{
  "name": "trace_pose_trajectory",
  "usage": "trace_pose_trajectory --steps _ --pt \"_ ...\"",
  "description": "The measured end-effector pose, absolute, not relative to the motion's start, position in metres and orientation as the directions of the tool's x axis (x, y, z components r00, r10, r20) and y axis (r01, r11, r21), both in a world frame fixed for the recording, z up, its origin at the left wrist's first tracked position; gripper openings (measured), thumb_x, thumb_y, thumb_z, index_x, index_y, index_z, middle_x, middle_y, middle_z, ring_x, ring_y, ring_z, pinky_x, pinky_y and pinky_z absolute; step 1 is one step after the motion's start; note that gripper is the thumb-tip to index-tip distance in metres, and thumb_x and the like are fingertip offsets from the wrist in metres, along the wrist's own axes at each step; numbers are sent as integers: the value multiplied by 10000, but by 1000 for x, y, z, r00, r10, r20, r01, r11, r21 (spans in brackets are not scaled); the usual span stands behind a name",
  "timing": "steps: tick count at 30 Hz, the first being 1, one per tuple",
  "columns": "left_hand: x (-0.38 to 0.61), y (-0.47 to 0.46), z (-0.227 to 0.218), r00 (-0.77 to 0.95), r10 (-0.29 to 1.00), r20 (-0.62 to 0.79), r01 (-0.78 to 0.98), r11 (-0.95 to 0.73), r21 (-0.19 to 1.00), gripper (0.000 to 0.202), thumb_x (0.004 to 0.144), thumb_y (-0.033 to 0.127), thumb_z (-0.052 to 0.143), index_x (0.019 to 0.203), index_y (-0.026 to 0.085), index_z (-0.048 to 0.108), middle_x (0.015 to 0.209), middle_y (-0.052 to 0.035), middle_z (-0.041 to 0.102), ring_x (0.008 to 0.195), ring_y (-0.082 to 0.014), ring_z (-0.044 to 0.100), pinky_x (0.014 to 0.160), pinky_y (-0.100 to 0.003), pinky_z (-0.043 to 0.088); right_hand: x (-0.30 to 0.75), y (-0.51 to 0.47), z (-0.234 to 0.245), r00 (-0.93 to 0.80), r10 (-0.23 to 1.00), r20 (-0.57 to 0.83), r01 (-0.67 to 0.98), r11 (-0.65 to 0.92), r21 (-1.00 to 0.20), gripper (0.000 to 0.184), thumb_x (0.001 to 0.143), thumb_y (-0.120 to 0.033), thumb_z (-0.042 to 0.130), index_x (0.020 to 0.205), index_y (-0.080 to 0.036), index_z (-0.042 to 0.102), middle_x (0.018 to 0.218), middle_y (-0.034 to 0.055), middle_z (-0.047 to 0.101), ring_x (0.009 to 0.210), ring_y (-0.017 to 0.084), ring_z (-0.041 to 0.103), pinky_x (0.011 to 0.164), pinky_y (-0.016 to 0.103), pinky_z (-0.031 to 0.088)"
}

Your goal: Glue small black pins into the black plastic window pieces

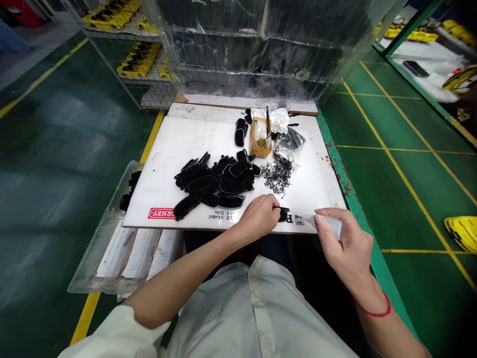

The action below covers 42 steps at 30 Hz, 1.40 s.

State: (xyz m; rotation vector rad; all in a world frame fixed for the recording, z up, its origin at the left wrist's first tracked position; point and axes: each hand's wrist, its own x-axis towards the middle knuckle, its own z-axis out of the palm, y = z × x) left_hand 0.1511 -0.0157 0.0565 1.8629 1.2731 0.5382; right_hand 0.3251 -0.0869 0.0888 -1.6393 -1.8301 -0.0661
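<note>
My left hand (259,217) is closed around a small black plastic piece (283,214) at the near edge of the white board (175,144). My right hand (345,246) grips a slim white tool (323,222) whose tip points at that piece. A heap of flat black plastic parts (214,184) lies just beyond my left hand. A scatter of small black screws (278,174) lies to the right of the heap.
A yellow box (260,137), a white cloth (278,119) and a clear bag (288,141) sit at the board's far side. A clear tray (112,248) holds parts on the left. Wire racks with yellow parts (137,59) stand behind. A yellow object (462,232) lies on the green floor.
</note>
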Motion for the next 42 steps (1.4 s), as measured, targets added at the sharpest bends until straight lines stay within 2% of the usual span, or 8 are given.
trace_pose_trajectory --steps 5,22,37,42 --pt "151 -16 55 405 911 -79 574 -186 797 121 798 203 464 809 201 585 878 -30 666 845 -187 593 750 -287 453 324 -84 88 -7 865 502 902 222 -370 156 875 -304 577 928 -164 621 764 10 666 421 68 460 451 220 390" --pt "151 -16 56 408 908 -94 581 -178 794 134 806 205 467 822 201 601 898 -35 670 862 -190 596 763 -285 460 323 -84 88 -10 896 444 915 187 -357 188 886 -361 547 930 -194 621 694 1 655 354 75 411 394 239 353" --pt "151 -16 55 397 913 -93 577 -170 799 139 801 211 468 816 202 605 886 -35 671 851 -191 597 750 -290 460 323 -86 88 -49 875 482 911 237 -338 141 883 -305 569 933 -179 609 741 0 666 393 62 455 424 218 372" --pt "150 -16 57 397 912 -100 578 -164 800 139 800 210 464 818 201 602 896 -38 668 860 -191 592 763 -291 459 324 -87 88 -12 875 483 911 209 -355 157 883 -320 565 938 -182 617 786 18 679 386 66 423 417 236 367"
